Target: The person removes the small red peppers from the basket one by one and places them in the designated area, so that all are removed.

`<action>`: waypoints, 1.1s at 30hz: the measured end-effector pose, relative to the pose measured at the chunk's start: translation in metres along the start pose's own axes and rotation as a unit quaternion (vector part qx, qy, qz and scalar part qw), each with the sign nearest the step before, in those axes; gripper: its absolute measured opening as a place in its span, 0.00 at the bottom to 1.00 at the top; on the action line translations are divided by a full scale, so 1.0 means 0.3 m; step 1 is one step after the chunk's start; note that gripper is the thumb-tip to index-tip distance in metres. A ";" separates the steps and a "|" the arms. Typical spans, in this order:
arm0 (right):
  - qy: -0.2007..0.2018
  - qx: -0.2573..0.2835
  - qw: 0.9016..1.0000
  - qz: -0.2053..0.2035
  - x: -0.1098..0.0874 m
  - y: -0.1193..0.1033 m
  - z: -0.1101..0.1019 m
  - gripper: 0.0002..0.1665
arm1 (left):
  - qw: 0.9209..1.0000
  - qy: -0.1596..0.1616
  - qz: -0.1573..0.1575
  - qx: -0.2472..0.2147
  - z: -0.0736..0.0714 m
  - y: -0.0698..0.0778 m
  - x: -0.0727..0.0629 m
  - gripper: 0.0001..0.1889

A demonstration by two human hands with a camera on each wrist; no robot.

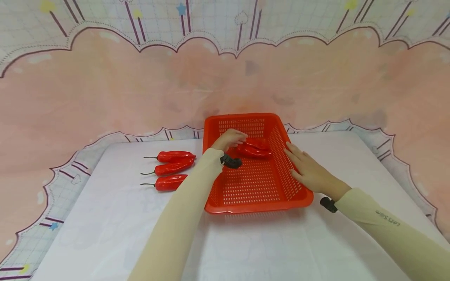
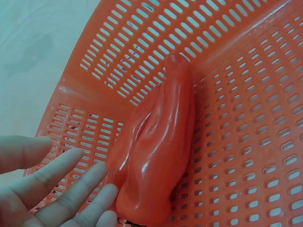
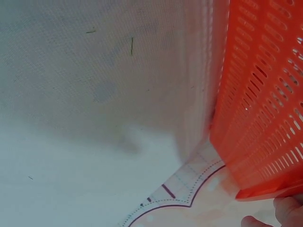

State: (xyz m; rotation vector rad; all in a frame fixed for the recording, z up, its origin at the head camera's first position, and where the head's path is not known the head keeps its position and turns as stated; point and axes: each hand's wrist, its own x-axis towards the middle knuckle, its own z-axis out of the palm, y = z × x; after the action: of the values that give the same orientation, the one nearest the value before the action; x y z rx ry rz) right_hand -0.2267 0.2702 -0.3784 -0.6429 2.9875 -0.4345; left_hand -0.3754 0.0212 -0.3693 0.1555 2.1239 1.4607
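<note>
A red plastic basket (image 1: 258, 208) with slotted walls stands on the white table. Two glossy red chili peppers (image 1: 256, 151) lie side by side at its far end; the left wrist view shows the nearer pepper (image 2: 158, 151) close up. My left hand (image 1: 229, 139) reaches in over the basket's left rim, its loosely spread fingers right beside the peppers and nothing in its grasp. At the basket's right rim, my right hand (image 1: 311, 171) rests with fingers extended along the edge. Only its fingertips (image 3: 286, 210) show in the right wrist view.
Left of the basket, three more red chili peppers (image 1: 174, 168) lie in a column, green stems pointing left; the left sleeve covers part of the lowest one. A pink and white patterned cloth (image 1: 158, 89) hangs behind the white tabletop (image 1: 105, 230).
</note>
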 end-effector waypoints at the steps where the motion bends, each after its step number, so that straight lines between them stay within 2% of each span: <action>1: 0.000 0.000 1.000 0.000 -0.001 0.000 0.002 0.39 | 1.000 0.000 -0.001 0.001 0.001 -0.002 -0.001 0.20; 9: 0.007 0.002 1.000 -0.003 0.000 0.000 0.000 0.39 | 1.000 0.005 -0.005 0.003 -0.002 0.001 -0.005 0.19; 14: 0.006 0.005 1.000 0.002 0.001 0.002 0.005 0.39 | 1.000 0.003 -0.022 0.012 -0.001 0.001 -0.007 0.19; 20: 0.012 0.002 1.000 -0.006 -0.002 0.005 0.005 0.38 | 0.999 -0.024 -0.043 -0.002 0.006 0.006 -0.024 0.19; 22: 0.016 -0.001 1.000 -0.010 -0.002 0.004 0.002 0.38 | 0.998 -0.032 -0.047 0.006 0.008 0.008 -0.023 0.19; 26: 0.015 -0.002 1.000 -0.010 0.003 0.001 -0.004 0.37 | 0.997 -0.040 -0.048 0.054 0.000 -0.006 0.007 0.18; 27: 0.013 -0.001 1.000 -0.008 0.005 0.000 -0.004 0.38 | 0.996 -0.052 -0.043 0.060 -0.009 -0.026 0.041 0.16; 29: 0.007 0.000 1.000 -0.004 0.005 0.000 -0.003 0.38 | 0.994 -0.062 -0.048 0.073 -0.012 -0.043 0.072 0.16; 33: 0.007 0.003 1.000 -0.006 0.000 0.000 0.001 0.37 | 0.991 -0.081 -0.054 0.095 -0.001 -0.046 0.077 0.16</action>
State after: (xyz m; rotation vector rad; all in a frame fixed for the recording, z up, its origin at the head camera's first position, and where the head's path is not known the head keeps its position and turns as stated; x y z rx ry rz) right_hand -0.2268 0.2701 -0.3786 -0.6604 2.9954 -0.4500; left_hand -0.3920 0.0244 -0.3902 0.2196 2.1018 1.1438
